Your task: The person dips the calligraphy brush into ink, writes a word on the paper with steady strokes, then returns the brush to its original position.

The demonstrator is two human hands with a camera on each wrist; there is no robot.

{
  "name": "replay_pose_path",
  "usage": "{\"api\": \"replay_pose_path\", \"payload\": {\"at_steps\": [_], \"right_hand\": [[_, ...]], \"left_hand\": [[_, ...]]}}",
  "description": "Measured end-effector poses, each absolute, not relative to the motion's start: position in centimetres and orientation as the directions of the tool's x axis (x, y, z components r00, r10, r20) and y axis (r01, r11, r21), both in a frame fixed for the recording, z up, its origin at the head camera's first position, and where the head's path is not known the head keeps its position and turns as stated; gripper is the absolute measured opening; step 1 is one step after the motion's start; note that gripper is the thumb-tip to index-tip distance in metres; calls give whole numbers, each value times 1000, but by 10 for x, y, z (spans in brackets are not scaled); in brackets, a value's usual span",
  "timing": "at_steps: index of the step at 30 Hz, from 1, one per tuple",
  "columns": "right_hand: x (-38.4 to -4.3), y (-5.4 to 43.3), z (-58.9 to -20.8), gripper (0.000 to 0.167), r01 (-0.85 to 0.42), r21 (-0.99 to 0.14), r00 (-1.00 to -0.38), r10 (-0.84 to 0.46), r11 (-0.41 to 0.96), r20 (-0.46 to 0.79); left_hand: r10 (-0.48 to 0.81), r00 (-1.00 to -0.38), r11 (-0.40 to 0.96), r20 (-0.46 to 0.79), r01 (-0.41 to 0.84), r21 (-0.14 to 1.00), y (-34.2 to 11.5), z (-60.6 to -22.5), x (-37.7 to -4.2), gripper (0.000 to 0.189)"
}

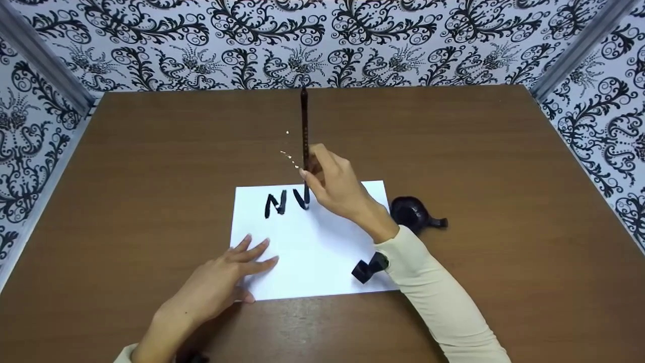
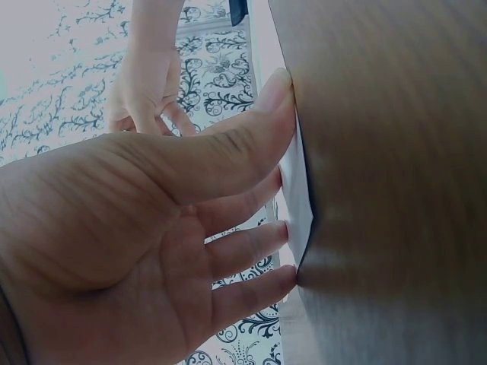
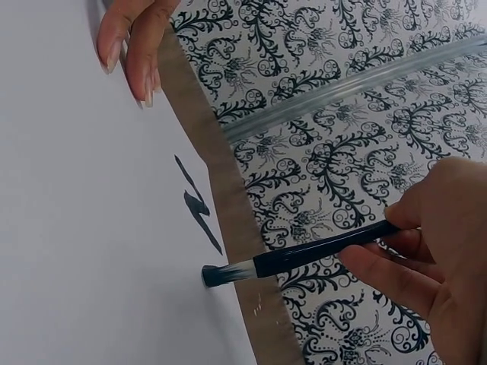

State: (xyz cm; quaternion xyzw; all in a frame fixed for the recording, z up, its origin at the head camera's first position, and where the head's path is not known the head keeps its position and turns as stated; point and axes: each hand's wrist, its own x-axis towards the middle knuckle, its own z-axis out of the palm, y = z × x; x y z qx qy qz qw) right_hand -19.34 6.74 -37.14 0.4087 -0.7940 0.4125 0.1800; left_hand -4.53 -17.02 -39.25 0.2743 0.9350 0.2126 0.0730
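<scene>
My right hand (image 1: 337, 184) pinches a dark-handled paintbrush (image 1: 305, 126), held nearly upright over the top of a white sheet of paper (image 1: 322, 257). In the right wrist view its bristles (image 3: 228, 274) are dark at the tip, right at the sheet. A black painted letter N (image 1: 275, 204) stands near the sheet's upper edge, with a V-shaped black stroke (image 1: 301, 199) to its right at the brush tip. My left hand (image 1: 216, 282) rests on the sheet's lower left corner with fingers spread; its thumb (image 2: 251, 141) lies at the near edge.
A small dark round dish with a short handle (image 1: 410, 214) stands by the sheet's right edge, close to my right wrist. Light flecks (image 1: 289, 159) mark the brown table (image 1: 126, 201) beyond the sheet. A patterned wall (image 1: 302, 45) rises behind the table.
</scene>
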Motion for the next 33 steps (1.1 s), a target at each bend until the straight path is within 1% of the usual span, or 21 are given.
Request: {"api": "replay_pose_path", "payload": {"at_steps": [14,20,33], "right_hand": [[-192,72,-366,19,-781,-523,-620,-533,342,576],[-197,74,-368,18,-774,-527,-630,-500,351,594],[-205,77,-373,18,-774,-518,-633,-420,364,650]], "left_hand": [[547,-837,755,-20,483,444,-170,-392,-45,65],[542,-840,763,-30,476,437,-170,-392,-46,66],[529,-847,774,-56,455,441,-169,-392,-46,66]]}}
